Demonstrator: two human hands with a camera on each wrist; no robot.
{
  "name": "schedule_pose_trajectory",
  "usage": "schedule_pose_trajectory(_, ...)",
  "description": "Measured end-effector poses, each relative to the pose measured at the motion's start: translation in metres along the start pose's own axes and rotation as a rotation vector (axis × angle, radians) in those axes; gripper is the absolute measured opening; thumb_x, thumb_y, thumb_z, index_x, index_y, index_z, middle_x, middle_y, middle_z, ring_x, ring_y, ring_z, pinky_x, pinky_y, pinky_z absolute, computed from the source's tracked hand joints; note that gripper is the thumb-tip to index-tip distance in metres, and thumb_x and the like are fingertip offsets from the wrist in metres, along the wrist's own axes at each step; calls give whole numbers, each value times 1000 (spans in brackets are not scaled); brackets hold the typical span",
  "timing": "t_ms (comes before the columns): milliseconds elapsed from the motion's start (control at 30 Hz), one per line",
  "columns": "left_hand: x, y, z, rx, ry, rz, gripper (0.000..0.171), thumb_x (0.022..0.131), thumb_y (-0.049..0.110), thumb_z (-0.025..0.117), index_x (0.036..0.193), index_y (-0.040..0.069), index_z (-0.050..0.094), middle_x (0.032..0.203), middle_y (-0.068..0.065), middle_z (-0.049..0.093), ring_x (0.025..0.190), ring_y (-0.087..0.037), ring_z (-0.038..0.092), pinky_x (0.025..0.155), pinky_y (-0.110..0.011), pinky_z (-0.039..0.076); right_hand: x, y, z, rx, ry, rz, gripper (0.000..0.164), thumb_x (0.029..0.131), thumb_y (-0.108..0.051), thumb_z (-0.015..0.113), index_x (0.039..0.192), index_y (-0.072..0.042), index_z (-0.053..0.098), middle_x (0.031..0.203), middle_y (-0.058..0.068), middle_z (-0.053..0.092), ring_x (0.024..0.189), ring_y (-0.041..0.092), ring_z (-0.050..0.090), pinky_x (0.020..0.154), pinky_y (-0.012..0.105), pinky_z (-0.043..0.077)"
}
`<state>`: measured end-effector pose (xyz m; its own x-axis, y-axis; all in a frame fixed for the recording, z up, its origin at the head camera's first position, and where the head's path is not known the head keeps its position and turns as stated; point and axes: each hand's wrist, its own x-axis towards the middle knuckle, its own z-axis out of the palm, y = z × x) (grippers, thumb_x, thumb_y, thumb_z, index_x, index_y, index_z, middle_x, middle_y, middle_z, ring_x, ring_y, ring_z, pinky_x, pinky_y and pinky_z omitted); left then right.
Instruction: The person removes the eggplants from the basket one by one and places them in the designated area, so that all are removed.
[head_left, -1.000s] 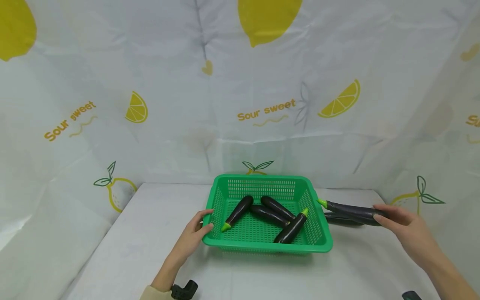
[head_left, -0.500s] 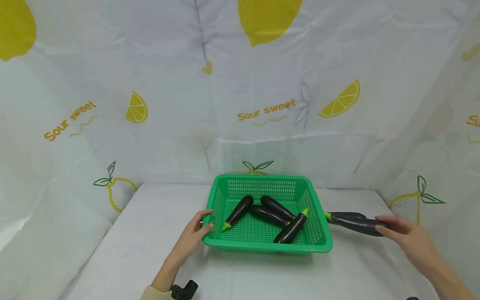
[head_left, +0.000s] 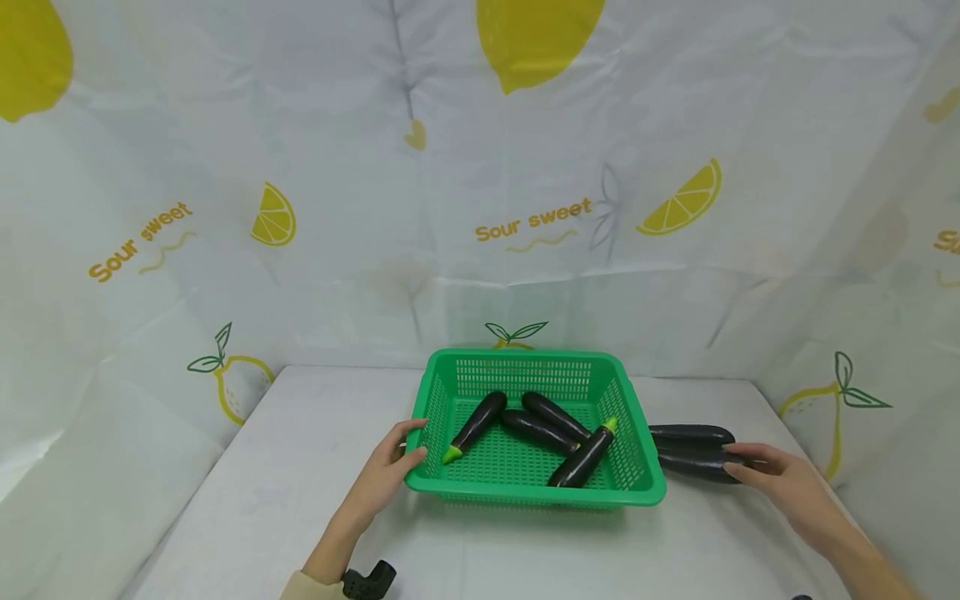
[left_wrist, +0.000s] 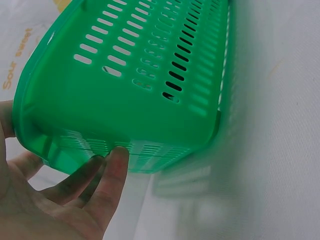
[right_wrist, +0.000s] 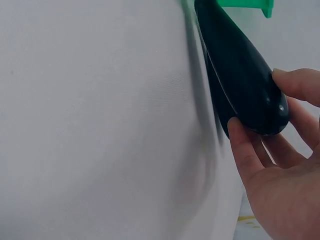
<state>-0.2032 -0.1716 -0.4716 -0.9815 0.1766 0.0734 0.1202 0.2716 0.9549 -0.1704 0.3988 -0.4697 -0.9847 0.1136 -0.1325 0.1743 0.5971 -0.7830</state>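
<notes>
A green plastic basket (head_left: 525,497) with slotted walls stands mid-table, several dark purple eggplants (head_left: 477,423) lying in it. My left hand (head_left: 384,473) grips its left rim, thumb at the top; in the left wrist view the fingers (left_wrist: 111,182) lie against the outer wall. Right of the basket, my right hand (head_left: 793,490) holds an eggplant (head_left: 693,463) by its blunt end, thumb on one side and fingers on the other. Another eggplant (head_left: 696,432) lies close behind it, parallel. The basket hides the stem ends of both in the head view.
A white cloth covers the table (head_left: 300,467). White sheeting printed with lemons (head_left: 678,200) hangs behind and at both sides. A black wrist camera mount (head_left: 369,579) shows at the left wrist.
The right hand has lowered its eggplant and drawn it toward the near side and left, beside the other one. The left hand and the basket have stayed put.
</notes>
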Motion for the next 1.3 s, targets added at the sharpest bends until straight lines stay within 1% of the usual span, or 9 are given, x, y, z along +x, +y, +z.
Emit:
schedule_pose_trajectory(67,0,0,0,-5,-3,1,47,103,25,62,148,16,50,153,-17,44,134,-36,51,103,-54,45,2,0,4,6,1,7,72,94,-47,71,140,7,54,150,37,36,96,-12,48,76,16,48)
schedule_pose_trajectory(200,0,0,0,-8,-4,0,47,103,25,62,148,17,50,153,-17,44,134,-35,51,103,-53,46,7,0,10,-8,12,10,73,95,-45,71,140,8,52,148,38,39,110,18,60,76,18,50)
schedule_pose_trajectory(233,0,0,0,-6,-3,-1,47,103,25,62,148,17,50,153,-17,44,134,-35,51,103,-53,46,7,0,11,-15,17,7,72,95,-45,71,140,9,52,147,38,40,114,28,60,76,19,50)
schedule_pose_trajectory(400,0,0,0,1,0,0,47,103,24,62,148,17,50,153,-18,44,133,-36,51,103,-54,46,11,2,19,-45,30,-7,72,95,-45,71,138,9,53,145,39,41,126,52,50,85,35,56)
schedule_pose_trajectory(500,0,0,0,-1,0,1,47,103,25,62,148,16,50,153,-17,44,134,-36,51,103,-55,45,11,1,21,-60,30,-5,73,94,-46,72,138,9,53,145,40,40,128,55,46,92,48,54)
schedule_pose_trajectory(600,0,0,0,-4,-1,2,47,103,25,61,148,16,50,153,-17,44,134,-36,51,103,-54,45,11,1,21,-72,21,-3,74,94,-48,71,137,9,53,146,41,39,129,56,45,94,54,51)
schedule_pose_trajectory(867,0,0,0,-9,0,3,47,103,24,62,148,16,50,152,-16,45,132,-34,52,101,-52,46,9,3,17,-99,8,12,78,93,-51,71,138,10,51,142,40,43,125,54,48,89,52,53)
schedule_pose_trajectory(1100,0,0,0,-3,2,5,47,103,24,62,148,16,50,153,-15,45,132,-34,52,101,-52,46,6,2,10,-115,15,0,72,94,-46,71,138,8,53,140,37,46,120,50,51,85,51,54)
schedule_pose_trajectory(1300,-1,1,0,-7,0,12,46,103,25,62,147,16,51,153,-15,45,133,-34,52,102,-53,45,4,-3,1,-169,28,-37,76,97,-53,64,140,8,50,140,37,49,125,54,45,87,59,50)
